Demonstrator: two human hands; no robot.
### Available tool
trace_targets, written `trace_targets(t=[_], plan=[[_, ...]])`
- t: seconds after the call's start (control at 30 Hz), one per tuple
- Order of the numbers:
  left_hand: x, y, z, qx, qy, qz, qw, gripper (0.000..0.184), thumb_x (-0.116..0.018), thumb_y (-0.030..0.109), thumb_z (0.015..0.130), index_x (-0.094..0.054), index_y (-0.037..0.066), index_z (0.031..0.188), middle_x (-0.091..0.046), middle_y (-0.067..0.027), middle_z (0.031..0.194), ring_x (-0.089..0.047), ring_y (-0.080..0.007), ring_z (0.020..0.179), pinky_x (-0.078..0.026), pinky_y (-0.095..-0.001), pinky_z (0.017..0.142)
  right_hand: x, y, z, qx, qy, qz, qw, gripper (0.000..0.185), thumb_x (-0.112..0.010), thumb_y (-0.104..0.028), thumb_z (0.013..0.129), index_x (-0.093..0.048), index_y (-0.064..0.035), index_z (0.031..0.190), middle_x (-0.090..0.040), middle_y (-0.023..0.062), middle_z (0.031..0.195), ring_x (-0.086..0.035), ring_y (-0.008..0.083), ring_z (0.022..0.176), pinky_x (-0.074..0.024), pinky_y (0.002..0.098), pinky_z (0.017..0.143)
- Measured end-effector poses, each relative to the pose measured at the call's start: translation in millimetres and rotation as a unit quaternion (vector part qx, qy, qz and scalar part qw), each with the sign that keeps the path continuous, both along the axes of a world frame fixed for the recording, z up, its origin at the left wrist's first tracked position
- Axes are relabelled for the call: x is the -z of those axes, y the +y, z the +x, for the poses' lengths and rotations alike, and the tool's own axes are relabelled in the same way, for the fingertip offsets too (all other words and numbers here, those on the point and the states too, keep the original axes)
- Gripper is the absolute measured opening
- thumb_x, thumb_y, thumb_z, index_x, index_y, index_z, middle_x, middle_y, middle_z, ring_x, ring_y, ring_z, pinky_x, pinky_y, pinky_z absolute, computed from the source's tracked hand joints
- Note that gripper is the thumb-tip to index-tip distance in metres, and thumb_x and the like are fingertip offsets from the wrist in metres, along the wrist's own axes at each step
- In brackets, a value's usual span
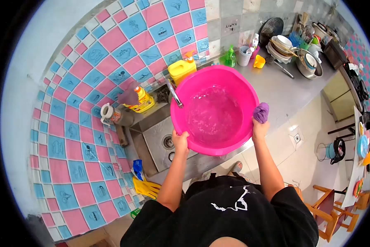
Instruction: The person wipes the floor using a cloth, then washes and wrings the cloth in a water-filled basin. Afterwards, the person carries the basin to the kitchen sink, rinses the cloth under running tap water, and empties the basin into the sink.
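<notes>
Both hands hold a large bright pink basin [244,138] with rippling water in it. My left hand [180,143] grips the near left rim, fingers wrapped over the edge. On the right rim my right hand [260,128] is closed, with a bunched purple cloth [261,112] pressed at its fingers. The chrome faucet [175,94] reaches over the basin's left edge. Below and left of the basin lies the steel sink [156,140], partly covered by it. The fingers under the rim are hidden.
Yellow bottles [183,71] and a glass jug [117,114] stand behind the sink. A green soap bottle [230,57], a yellow cup [259,61] and stacked bowls [279,48] occupy the steel counter [281,88]. Yellow gloves [146,187] hang at the sink's left. Wooden chairs [325,210] stand lower right.
</notes>
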State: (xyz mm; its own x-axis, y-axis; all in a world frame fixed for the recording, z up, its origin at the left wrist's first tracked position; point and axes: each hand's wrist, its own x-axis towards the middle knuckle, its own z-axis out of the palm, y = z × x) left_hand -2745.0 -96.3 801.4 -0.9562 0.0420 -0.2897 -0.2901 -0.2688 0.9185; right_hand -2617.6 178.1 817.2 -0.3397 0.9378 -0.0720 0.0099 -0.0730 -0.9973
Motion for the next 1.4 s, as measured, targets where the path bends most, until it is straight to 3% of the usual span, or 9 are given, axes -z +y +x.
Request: trace_targets(t=[0.13,0.4,0.47,0.63,0.8,1.0,1.07,1.2,1.4], plan=[[-44,7,20,0.008,-0.048,0.024,0.999,0.036,-0.054,-0.007,0.063,-0.051,0.0,0.099,-0.057,-0.0076,0.085,-0.056,-0.0183,0.072,-0.046,-0.0292,0.062,-42,4,14,-0.006,0.042,0.029,0.999,0.019,-0.063,-0.002,0.067,-0.061,0.0015,0.086,-0.06,0.0028,0.079,-0.054,0.0116,0.075,-0.0442,0.0277,0.07],[16,32,50,0.055,-0.186,0.165,0.967,0.023,-0.052,-0.004,0.065,-0.052,0.001,0.088,-0.056,-0.0083,0.079,-0.056,-0.0207,0.07,-0.048,-0.0342,0.063,-128,28,17,-0.025,-0.091,0.253,0.963,0.023,-0.065,-0.003,0.066,-0.06,0.0021,0.088,-0.064,0.0149,0.081,-0.061,0.0205,0.075,-0.0461,0.0309,0.071],[22,40,59,0.116,-0.255,0.178,0.943,0.019,-0.048,0.001,0.069,-0.052,0.001,0.087,-0.057,-0.0102,0.083,-0.058,-0.024,0.079,-0.049,-0.0384,0.073,-153,27,14,-0.036,-0.107,0.3,0.947,0.023,-0.065,-0.004,0.065,-0.059,0.0024,0.087,-0.064,0.0159,0.081,-0.062,0.0227,0.075,-0.0465,0.0308,0.071],[14,63,82,0.121,-0.361,0.267,0.886,0.011,-0.051,-0.002,0.068,-0.051,0.002,0.078,-0.055,-0.0083,0.075,-0.056,-0.022,0.07,-0.049,-0.0352,0.063,-177,34,5,-0.083,-0.109,0.316,0.939,0.024,-0.066,-0.004,0.065,-0.06,0.0017,0.087,-0.065,0.0146,0.081,-0.062,0.021,0.075,-0.0465,0.0301,0.071],[-4,66,91,0.109,-0.377,0.237,0.889,0.02,-0.051,0.002,0.07,-0.051,0.0,0.089,-0.057,-0.0098,0.082,-0.059,-0.0255,0.077,-0.05,-0.0382,0.065,-182,38,-1,-0.107,-0.101,0.283,0.948,0.027,-0.066,-0.003,0.065,-0.061,0.0013,0.09,-0.065,0.0096,0.08,-0.06,0.0155,0.074,-0.0463,0.0284,0.071],[21,67,89,0.197,-0.383,0.308,0.849,0.025,-0.05,0.002,0.068,-0.051,0.001,0.093,-0.057,-0.0095,0.086,-0.059,-0.0237,0.08,-0.051,-0.0349,0.07,-197,32,-20,-0.127,-0.078,0.269,0.952,0.028,-0.067,-0.002,0.064,-0.061,0.0019,0.092,-0.063,0.006,0.078,-0.056,0.0114,0.073,-0.0454,0.0261,0.07],[27,72,90,0.204,-0.389,0.297,0.848,0.033,-0.048,0.004,0.07,-0.048,-0.001,0.103,-0.056,-0.0131,0.099,-0.057,-0.0282,0.091,-0.048,-0.0402,0.084,-201,30,-25,-0.143,-0.099,0.283,0.943,0.027,-0.064,-0.001,0.066,-0.061,0.0022,0.092,-0.063,0.0038,0.084,-0.056,0.0109,0.076,-0.0447,0.0253,0.073],[11,80,87,0.208,-0.388,0.322,0.838,0.029,-0.049,0.003,0.068,-0.049,0.0,0.097,-0.057,-0.0095,0.09,-0.058,-0.023,0.083,-0.051,-0.035,0.074,-211,21,-37,-0.147,-0.091,0.301,0.938,0.027,-0.067,-0.004,0.065,-0.061,0.0015,0.091,-0.063,0.0069,0.078,-0.056,0.0111,0.071,-0.0451,0.0261,0.069],[34,101,80,0.229,-0.454,0.332,0.794,0.034,-0.047,0.005,0.07,-0.048,-0.002,0.103,-0.055,-0.0138,0.102,-0.057,-0.0274,0.096,-0.049,-0.0381,0.085,-219,12,-59,-0.184,-0.062,0.325,0.926,0.025,-0.067,-0.005,0.066,-0.061,0.0016,0.09,-0.064,0.0068,0.077,-0.057,0.0116,0.072,-0.0456,0.0267,0.069]])
